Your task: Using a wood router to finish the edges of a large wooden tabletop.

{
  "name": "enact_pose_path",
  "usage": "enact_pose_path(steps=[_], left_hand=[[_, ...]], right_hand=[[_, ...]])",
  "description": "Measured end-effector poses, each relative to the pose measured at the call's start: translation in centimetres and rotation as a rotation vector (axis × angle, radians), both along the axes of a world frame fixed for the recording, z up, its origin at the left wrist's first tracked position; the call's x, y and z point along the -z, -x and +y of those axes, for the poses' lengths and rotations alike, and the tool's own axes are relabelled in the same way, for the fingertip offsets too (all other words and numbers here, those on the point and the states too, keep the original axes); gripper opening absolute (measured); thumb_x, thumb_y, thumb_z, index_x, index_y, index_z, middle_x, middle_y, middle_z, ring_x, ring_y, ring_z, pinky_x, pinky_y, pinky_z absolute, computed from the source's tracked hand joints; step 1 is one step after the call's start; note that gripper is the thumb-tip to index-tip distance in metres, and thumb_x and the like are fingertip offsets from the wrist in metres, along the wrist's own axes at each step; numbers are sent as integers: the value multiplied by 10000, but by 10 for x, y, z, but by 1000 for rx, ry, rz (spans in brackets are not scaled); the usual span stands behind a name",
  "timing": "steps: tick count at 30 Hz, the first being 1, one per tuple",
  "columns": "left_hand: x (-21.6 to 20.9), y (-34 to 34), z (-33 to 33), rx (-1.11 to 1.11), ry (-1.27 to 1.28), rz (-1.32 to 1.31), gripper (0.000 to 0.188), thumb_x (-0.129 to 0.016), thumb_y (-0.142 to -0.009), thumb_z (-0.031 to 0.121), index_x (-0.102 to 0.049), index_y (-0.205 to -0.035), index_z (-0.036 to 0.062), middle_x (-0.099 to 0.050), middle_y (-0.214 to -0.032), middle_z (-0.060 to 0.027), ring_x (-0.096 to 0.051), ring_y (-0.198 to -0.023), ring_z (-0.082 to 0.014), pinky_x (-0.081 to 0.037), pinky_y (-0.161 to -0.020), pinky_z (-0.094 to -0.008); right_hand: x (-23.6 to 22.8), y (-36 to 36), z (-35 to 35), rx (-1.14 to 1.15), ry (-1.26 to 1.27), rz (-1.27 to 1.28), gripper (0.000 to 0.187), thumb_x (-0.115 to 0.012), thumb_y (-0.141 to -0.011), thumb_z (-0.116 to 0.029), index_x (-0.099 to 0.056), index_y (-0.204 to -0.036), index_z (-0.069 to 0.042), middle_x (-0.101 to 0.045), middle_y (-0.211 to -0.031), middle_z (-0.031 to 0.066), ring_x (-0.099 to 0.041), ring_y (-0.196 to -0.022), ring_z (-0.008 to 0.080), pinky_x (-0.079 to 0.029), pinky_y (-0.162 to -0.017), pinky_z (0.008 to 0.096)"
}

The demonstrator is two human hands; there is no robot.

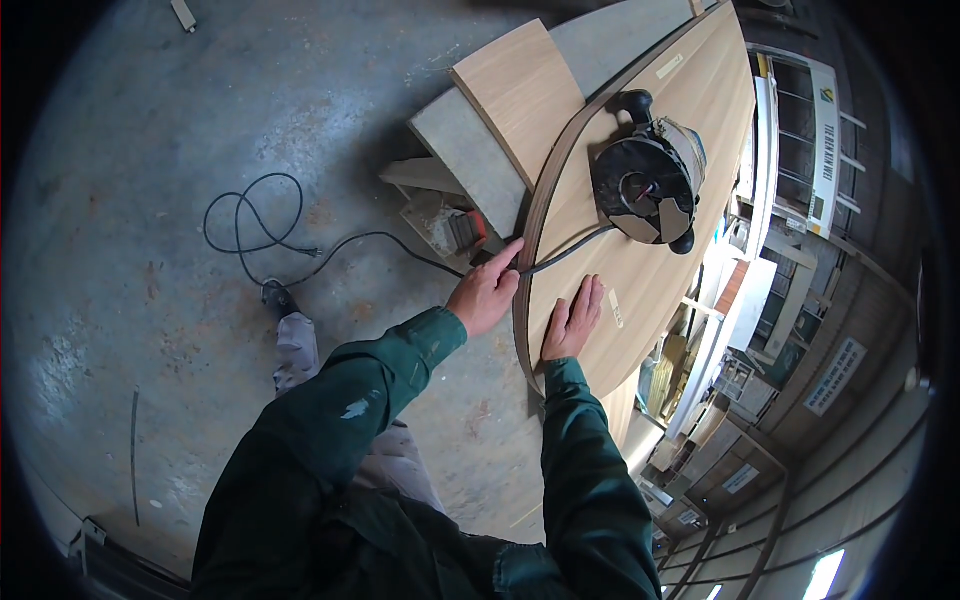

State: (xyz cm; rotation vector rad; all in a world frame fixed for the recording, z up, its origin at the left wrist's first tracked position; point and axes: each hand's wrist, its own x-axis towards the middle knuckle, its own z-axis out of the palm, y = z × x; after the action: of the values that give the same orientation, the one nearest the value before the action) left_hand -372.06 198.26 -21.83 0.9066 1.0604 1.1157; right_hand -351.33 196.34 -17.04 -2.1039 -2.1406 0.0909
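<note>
Resting palm down on the wooden panel (650, 275) in the head view, the right grip (573, 322) is unclenched, its fingers extended and its thumb spread apart from them, just beside 1 pale strip (616, 308). The left grip (485, 295) is at the panel's curved edge, index finger stretched out to touch the rim; the black cable (580, 245) passes behind it, and I cannot tell whether the fingers pinch it. The power tool (662, 165) sits on the panel beyond both hands, its round black base in view, with 2 black knobs at opposite sides. From there the cable runs over the edge to the floor (130, 330), where it loops near its plug (314, 252). Left of the panel, 1 rectangular board (520, 95) lies on the grey counter (470, 150).
</note>
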Motion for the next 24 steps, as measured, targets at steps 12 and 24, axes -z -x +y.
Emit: enact_pose_path(steps=[12,24], left_hand=[[-12,6,0,118,404,-550,554,-430,-906,148,-340,-1447,73,-443,-676,39,-414,-582,-52,-416,-496,-230],[-23,65,53,82,70,28,316,-484,-907,156,-594,-1184,51,-515,-682,-43,-498,-624,-163,-434,-598,-301]], right_hand=[[-2,3,-1,12,-3,9,617,-508,-892,-274,-321,-1448,-83,-268,-1521,136,-176,-1425,347,-120,-1115,535],[-5,2,-1,41,-1,0,629,-514,-883,-286,-322,-1448,-87,-261,-1524,126,-174,-1426,339,-110,-1119,537]])
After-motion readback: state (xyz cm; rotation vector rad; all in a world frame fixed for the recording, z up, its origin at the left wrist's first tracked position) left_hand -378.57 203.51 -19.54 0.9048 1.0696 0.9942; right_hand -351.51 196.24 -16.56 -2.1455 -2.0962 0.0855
